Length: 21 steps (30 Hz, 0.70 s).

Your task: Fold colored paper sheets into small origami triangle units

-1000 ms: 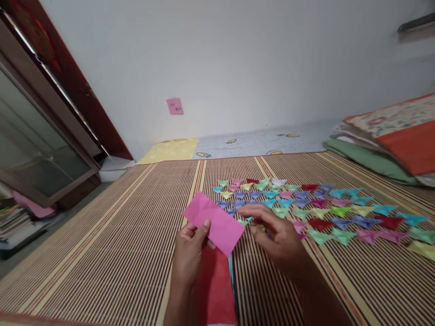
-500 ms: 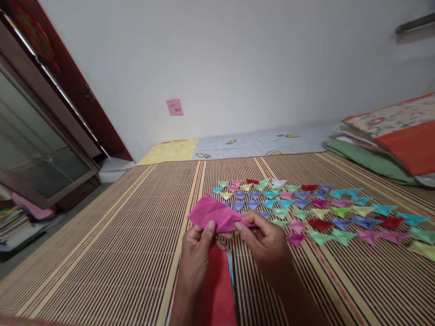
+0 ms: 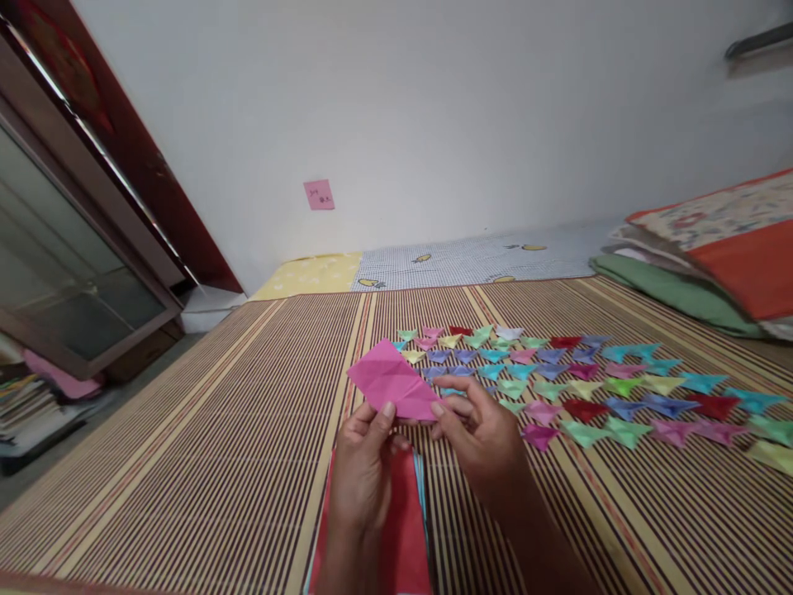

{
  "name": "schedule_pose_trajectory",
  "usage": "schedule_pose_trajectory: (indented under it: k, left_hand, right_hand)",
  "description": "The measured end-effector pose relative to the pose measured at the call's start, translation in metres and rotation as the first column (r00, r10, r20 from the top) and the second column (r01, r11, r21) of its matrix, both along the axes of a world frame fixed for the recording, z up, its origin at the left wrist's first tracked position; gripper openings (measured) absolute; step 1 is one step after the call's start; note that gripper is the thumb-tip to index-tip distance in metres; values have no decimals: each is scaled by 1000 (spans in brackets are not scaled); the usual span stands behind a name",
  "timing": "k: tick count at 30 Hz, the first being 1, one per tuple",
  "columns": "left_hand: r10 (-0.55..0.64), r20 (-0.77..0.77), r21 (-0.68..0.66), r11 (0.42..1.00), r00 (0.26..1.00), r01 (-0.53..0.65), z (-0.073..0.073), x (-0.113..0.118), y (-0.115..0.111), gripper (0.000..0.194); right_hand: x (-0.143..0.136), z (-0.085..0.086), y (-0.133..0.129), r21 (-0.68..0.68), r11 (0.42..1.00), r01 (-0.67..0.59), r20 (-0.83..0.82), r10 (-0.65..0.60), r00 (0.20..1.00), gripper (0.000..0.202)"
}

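A bright pink sheet of origami paper [image 3: 393, 380], creased and folded along its lower edge, is held up over the mat. My left hand [image 3: 365, 450] pinches its lower edge, thumb in front and fingers behind. At the paper's lower right corner, my right hand [image 3: 480, 430] has its thumb on the front; its index finger is raised off the paper. Below my hands lies a stack of coloured paper [image 3: 405, 529], red on top with blue edges showing. Several rows of small folded paper shapes [image 3: 586, 411] in many colours spread to the right.
A striped woven mat [image 3: 186, 438] covers the bed. Folded bedding [image 3: 700, 302] is piled at the right. A pink note [image 3: 319, 195] is stuck on the white wall [image 3: 434, 107]. Books [image 3: 37, 405] stand low at the left beside a glass-panelled cabinet [image 3: 80, 248].
The pink paper has opened out into a flatter, broader shape with creases showing. My right index finger has lifted from it, and the corner it gripped has unfolded.
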State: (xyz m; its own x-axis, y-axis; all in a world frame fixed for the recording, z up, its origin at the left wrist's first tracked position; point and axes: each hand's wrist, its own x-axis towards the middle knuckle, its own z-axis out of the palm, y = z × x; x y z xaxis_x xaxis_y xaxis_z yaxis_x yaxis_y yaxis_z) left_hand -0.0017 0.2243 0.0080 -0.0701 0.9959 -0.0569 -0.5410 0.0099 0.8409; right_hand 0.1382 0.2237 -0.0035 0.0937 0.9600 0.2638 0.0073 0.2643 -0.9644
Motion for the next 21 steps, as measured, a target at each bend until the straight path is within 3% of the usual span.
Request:
schedule_pose_trajectory:
  k: [4, 7, 13, 18, 21]
  left_hand:
    - [58, 28, -26, 998, 998, -58, 1, 1, 0, 36]
    - [77, 28, -34, 996, 997, -76, 0, 1, 0, 36]
    - [138, 62, -66, 989, 989, -134, 2, 2, 1, 39]
    - [152, 92, -65, 987, 984, -147, 1, 2, 2, 41]
    - [141, 107, -63, 989, 984, -135, 2, 1, 2, 41]
  right_hand:
    - [6, 1, 1, -2, 982, -190, -9, 190, 982, 17]
    - [9, 2, 1, -24, 973, -230, 16, 230, 973, 18]
    - [3, -3, 2, 19, 997, -81, -11, 81, 997, 33]
    - [-3, -6, 0, 47, 993, -113, 49, 110, 993, 12]
    - [-7, -8, 0, 38, 996, -76, 28, 75, 997, 13]
